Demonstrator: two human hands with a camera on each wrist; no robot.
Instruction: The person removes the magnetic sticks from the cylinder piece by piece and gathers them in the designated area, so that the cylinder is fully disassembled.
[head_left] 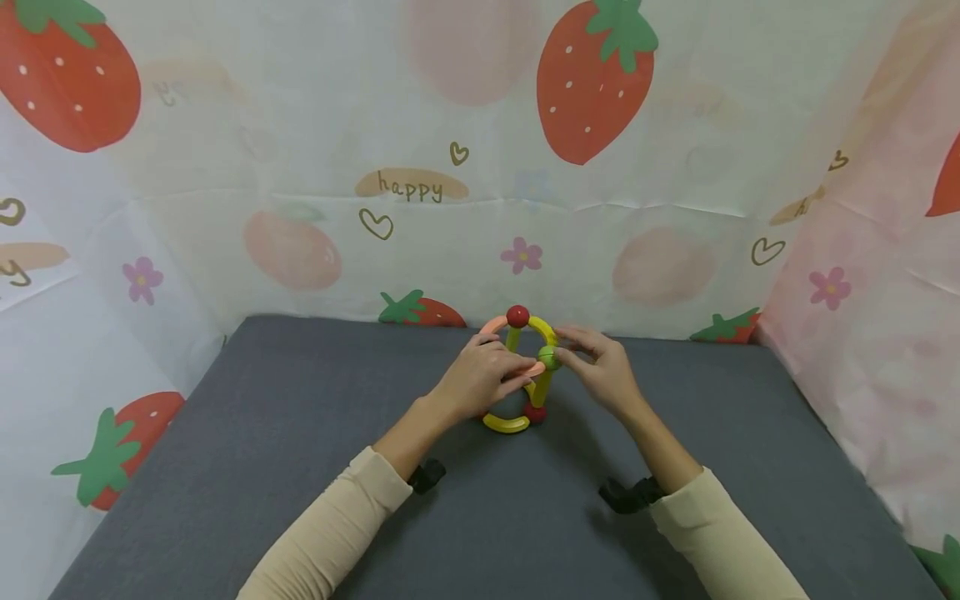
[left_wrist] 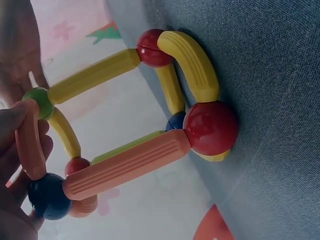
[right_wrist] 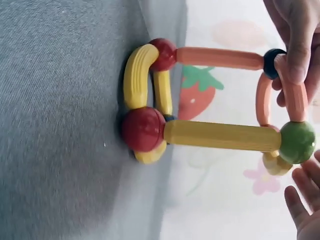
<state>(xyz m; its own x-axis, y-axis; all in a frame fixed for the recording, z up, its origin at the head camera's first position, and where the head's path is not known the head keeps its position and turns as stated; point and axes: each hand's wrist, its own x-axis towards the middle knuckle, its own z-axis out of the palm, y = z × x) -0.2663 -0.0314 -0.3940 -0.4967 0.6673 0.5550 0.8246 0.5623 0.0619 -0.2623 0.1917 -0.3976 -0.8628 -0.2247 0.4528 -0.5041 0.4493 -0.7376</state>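
Note:
A frame of magnetic balls and rods (head_left: 542,387) stands upright on the grey table. Straight yellow, green and orange rods (left_wrist: 127,165) rise from a ring of curved yellow rods to an upper ring. My left hand (head_left: 483,375) pinches a curved orange rod (right_wrist: 295,92) on the upper ring, between a blue ball (left_wrist: 50,196) and a green ball (right_wrist: 297,142). Beside the green ball is my right hand (head_left: 600,371), its fingers loosely extended; in the right wrist view they look just apart from it. Red balls (right_wrist: 144,129) sit at the base.
Grey cloth (head_left: 315,433) covers the table around the frame. Behind it hangs a white curtain (head_left: 480,242) printed with strawberries and hearts, which also closes off both sides. Dark wrist straps (head_left: 628,496) sit below both hands.

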